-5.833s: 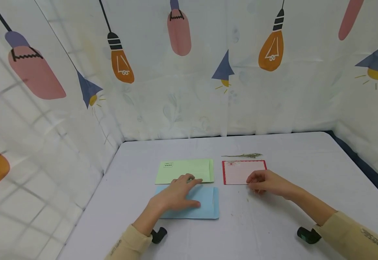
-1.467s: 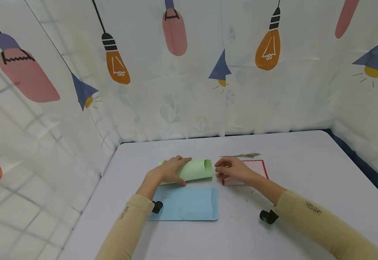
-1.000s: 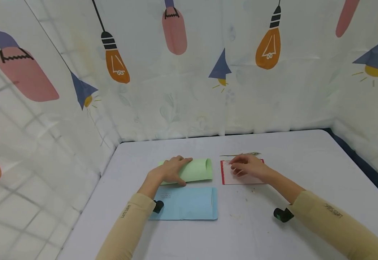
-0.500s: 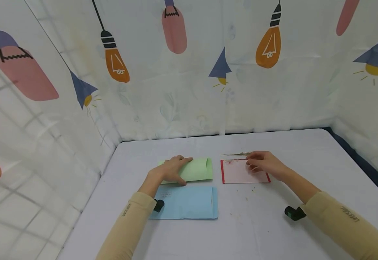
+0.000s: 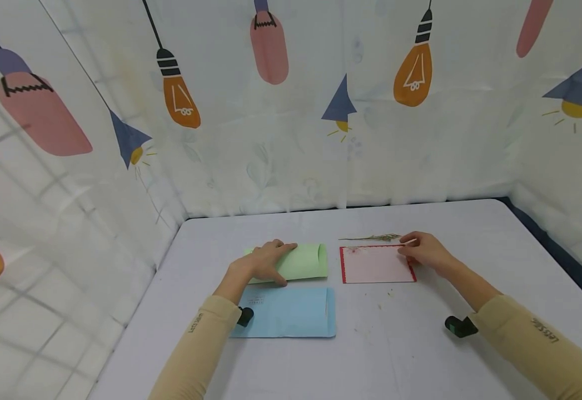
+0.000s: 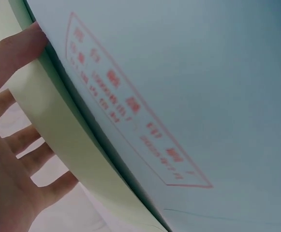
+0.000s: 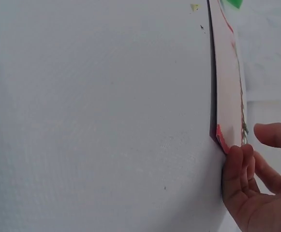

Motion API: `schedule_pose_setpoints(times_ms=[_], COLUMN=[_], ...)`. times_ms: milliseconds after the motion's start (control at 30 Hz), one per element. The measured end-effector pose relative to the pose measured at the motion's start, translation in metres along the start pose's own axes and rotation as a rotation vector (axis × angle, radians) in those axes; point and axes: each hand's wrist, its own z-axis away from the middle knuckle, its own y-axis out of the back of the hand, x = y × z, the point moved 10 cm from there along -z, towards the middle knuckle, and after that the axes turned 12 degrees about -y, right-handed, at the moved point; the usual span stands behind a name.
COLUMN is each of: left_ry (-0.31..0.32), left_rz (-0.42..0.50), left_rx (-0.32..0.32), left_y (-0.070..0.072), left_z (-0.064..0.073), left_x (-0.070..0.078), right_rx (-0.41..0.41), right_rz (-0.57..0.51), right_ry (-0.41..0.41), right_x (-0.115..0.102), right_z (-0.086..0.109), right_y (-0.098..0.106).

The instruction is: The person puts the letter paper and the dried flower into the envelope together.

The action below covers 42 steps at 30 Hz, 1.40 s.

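Observation:
My left hand (image 5: 263,264) grips the pale green envelope (image 5: 306,262) across its width, thumb at its near edge, so the envelope bulges and its right end stands open. In the left wrist view the thumb lies along the edge of the green envelope (image 6: 67,130), with the other fingers on its far side. My right hand (image 5: 428,253) is at the right edge of a pinkish-white card with a red border (image 5: 373,265). In the right wrist view the fingertips pinch the red corner of the card (image 7: 227,82), while one finger is held away from it.
A light blue envelope (image 5: 285,312) lies in front of the green one, partly under the left forearm. Behind the card lies a dried grass sprig (image 5: 376,238). Tiny plant crumbs (image 5: 379,306) dot the white table (image 5: 396,355). Patterned curtains (image 5: 291,139) enclose the table.
From the blue envelope, my left hand has gone to the green one, which has become bulged. My right hand has swept from the card's left end to its right edge.

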Motion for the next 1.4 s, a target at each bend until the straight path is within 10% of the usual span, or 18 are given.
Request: schedule_pose_setpoints(times_ms=[767,1400], left_ry=[0.003,0.017], left_rz=[0.021,0.035], left_rx=[0.008,0.008], left_y=[0.001,0.001], left_z=[0.002,0.003], left_x=[0.001,0.0], right_rx=[0.081,0.033], right_rz=[0.203,0.074], right_ry=[0.082,0.101], right_x=[-0.003,-0.008], right_z=[-0.005,0.003], right_y=[-0.001,-0.004])
